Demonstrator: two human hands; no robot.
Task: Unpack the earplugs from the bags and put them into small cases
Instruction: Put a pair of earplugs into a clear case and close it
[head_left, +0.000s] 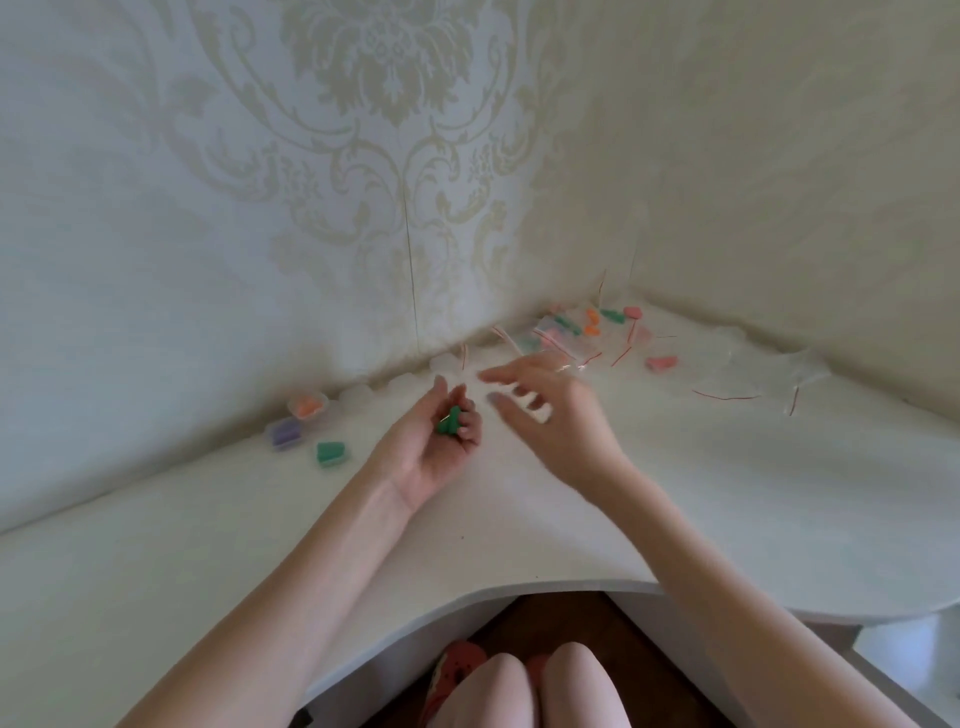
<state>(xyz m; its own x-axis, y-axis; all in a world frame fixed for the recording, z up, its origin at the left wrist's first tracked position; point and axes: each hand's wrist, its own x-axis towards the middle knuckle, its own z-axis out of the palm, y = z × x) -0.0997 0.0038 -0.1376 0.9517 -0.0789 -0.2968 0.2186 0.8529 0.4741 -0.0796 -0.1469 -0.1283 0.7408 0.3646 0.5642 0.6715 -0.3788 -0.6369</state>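
Observation:
My left hand (434, 449) lies palm up over the white desk (519, 530) and holds green earplugs (450, 422) in its curled fingers. My right hand (545, 410) hovers just to the right with fingers spread, blurred, holding nothing. Small clear bags (569, 332) with orange, green and pink earplugs lie in the far corner. At the left stand three filled cases: orange (309, 405), purple (285, 432) and green (332, 453). Empty clear cases (400, 383) line the wall.
Empty crumpled bags (748, 374) with red strips lie at the right by the wall. A pink earplug pair (661, 362) sits loose near them. Papered walls close the desk's corner. The desk's curved front edge is above my knees.

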